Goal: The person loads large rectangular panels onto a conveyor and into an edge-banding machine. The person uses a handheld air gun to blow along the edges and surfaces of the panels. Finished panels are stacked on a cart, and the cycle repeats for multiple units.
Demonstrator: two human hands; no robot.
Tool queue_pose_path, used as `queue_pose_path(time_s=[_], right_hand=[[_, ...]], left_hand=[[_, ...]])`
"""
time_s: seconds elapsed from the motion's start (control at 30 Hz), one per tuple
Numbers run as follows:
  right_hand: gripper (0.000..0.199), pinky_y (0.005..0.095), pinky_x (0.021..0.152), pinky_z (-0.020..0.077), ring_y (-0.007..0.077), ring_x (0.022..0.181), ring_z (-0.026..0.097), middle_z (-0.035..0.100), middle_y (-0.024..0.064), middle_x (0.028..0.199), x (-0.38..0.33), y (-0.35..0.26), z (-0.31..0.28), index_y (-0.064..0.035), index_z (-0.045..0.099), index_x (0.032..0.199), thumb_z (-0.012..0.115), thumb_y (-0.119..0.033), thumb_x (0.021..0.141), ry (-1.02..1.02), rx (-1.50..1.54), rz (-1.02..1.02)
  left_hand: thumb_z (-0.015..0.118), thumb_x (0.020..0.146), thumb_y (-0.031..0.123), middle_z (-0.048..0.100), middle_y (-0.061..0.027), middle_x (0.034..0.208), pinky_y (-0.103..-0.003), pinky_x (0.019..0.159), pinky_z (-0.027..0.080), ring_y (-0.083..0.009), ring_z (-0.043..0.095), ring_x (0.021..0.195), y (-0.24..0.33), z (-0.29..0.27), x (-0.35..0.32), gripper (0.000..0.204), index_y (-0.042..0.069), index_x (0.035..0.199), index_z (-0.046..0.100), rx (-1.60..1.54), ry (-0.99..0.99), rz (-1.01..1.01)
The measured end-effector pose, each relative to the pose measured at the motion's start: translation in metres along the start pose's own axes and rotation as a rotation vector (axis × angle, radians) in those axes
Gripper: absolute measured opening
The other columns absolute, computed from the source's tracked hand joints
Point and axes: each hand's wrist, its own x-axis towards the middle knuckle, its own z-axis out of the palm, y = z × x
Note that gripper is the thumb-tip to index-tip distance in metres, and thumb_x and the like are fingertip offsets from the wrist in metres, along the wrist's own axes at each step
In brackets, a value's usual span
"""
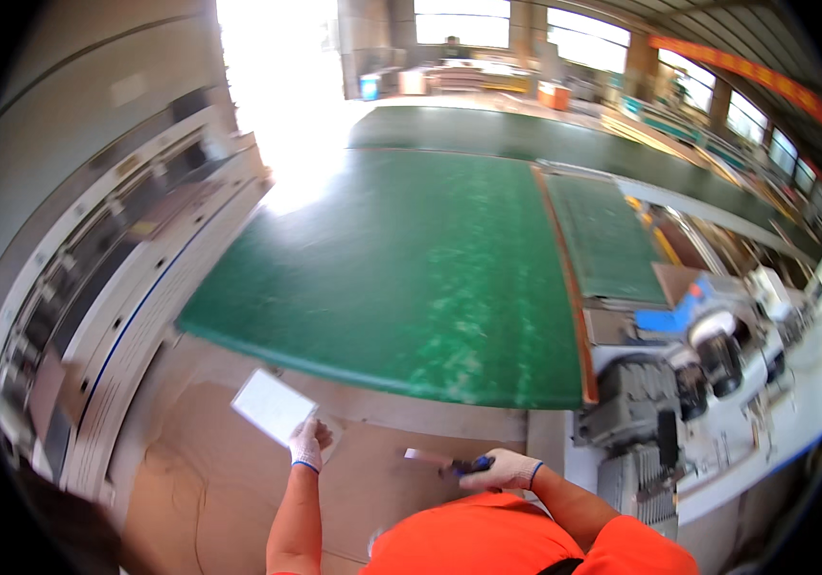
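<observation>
A white rectangular panel [274, 406] is in my left hand [309, 443], which wears a pale knit glove with a blue cuff. The fingers close on the panel's near corner. To the right, my gloved right hand [509, 470] grips a hand tool [468, 466] by its dark and blue handle. A pale flat strip, like a blade, points left from it; motion blur hides its exact kind. Both hands are in front of the near end of a wide green conveyor belt [401, 278], above the brown floor covering [267, 479].
A long pale machine [142, 287] runs along the left. Close on the right are motors [631, 398], machine parts and a blue piece [674, 311]. A second green belt [487, 134] crosses behind. Farther back, a person [452, 48] is near stacked boards.
</observation>
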Motion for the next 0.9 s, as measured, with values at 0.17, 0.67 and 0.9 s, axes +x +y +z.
queue_pose_path(time_s=[0.17, 0.67, 0.9], right_hand=[[0.033, 0.0327, 0.051, 0.0467, 0.0168, 0.05, 0.059, 0.062, 0.0053, 0.062, -0.023, 0.111, -0.032, -0.0043, 0.064, 0.081, 0.075, -0.033, 0.093, 0.841, 0.834, 0.185], [0.034, 0.0346, 0.048, 0.0435, 0.0177, 0.048, 0.057, 0.061, 0.0073, 0.059, -0.015, 0.157, -0.085, -0.0033, 0.063, 0.086, 0.073, -0.035, 0.094, 1.468, 1.111, 0.307], [0.032, 0.0347, 0.045, 0.0429, 0.0169, 0.047, 0.057, 0.061, 0.0058, 0.06, -0.024, 0.098, -0.184, -0.0048, 0.065, 0.087, 0.073, -0.035, 0.096, 1.683, 1.064, 0.376]], left_hand=[[0.07, 0.099, 0.022, 0.074, -0.0087, 0.096, -0.032, 0.074, 0.057, -0.0195, 0.07, 0.083, 0.016, 0.151, 0.049, 0.025, -0.001, 0.11, 0.072, 0.334, -0.219, 0.479], [0.06, 0.098, 0.048, 0.04, -0.0213, 0.162, -0.055, 0.127, 0.017, -0.0414, 0.031, 0.153, 0.039, 0.402, 0.176, 0.069, 0.003, 0.15, 0.051, 1.569, -0.246, 0.869], [0.061, 0.098, 0.044, 0.044, -0.0213, 0.16, -0.053, 0.125, 0.022, -0.0406, 0.035, 0.15, 0.052, 0.486, 0.243, 0.064, 0.002, 0.145, 0.055, 1.547, -0.2, 0.884]])
